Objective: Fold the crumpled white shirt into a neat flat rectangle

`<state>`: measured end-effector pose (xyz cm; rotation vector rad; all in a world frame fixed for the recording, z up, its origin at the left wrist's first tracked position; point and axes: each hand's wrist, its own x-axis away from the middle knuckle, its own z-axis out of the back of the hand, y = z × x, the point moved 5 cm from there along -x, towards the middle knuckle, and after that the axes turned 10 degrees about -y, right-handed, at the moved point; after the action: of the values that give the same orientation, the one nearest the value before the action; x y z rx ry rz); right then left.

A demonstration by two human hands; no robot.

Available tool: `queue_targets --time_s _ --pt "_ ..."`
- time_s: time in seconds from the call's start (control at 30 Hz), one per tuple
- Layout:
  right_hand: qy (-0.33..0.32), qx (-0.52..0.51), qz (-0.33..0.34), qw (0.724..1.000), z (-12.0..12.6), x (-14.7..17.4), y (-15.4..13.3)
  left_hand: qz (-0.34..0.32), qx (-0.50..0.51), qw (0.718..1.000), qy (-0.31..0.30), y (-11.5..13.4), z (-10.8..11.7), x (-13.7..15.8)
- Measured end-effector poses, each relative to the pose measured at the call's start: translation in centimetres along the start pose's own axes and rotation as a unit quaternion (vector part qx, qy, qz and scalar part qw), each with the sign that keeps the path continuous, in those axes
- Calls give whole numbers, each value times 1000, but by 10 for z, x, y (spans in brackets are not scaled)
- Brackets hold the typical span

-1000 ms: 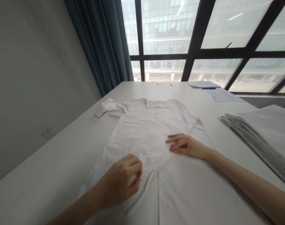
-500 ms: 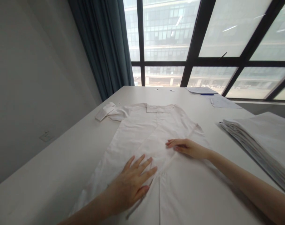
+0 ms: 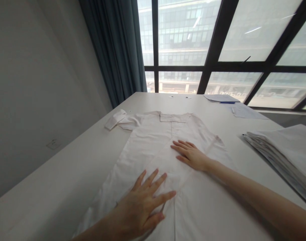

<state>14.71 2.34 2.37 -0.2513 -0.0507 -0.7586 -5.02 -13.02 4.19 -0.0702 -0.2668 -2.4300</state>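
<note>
A white garment (image 3: 153, 140) with a flat collar lies spread out on the white table (image 3: 92, 160). Its left sleeve is folded outward at the far left, while the right side is turned in along the edge. My left hand (image 3: 142, 204) rests with fingers spread on the near part of the cloth, over the left of the centre seam. Farther away and to the right, my right hand (image 3: 189, 154) lies flat on the garment's middle, fingers stretched toward the left. Neither hand holds anything. A dark thin strip beneath my left hand is mostly hidden.
To the right lies a thick stack of folded white cloth or sheets (image 3: 281, 147). Papers (image 3: 222, 97) and a blue pen (image 3: 227, 102) sit at the far right of the table. A blue curtain (image 3: 117, 50) hangs by the window; a wall socket (image 3: 53, 144) is at left.
My right hand has moved left and a little farther away, its fingers now flatter on the cloth. My left hand stays on the garment with its fingers spread slightly wider. The view shifted slightly.
</note>
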Motion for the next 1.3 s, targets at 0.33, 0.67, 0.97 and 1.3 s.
queue_targets --time_s 0.33,0.67,0.97,1.3 --pt "23 26 -158 987 9 -42 103 -1 -15 1000 0 -4 3 -3" --pt "54 31 -285 957 27 -55 183 7 -46 999 -19 -6 7 -7" --pt "126 27 -359 924 38 -50 208 55 -30 997 53 -15 3 -6" --pt "168 7 -469 867 52 -12 229 303 -52 943 124 -65 5 4"
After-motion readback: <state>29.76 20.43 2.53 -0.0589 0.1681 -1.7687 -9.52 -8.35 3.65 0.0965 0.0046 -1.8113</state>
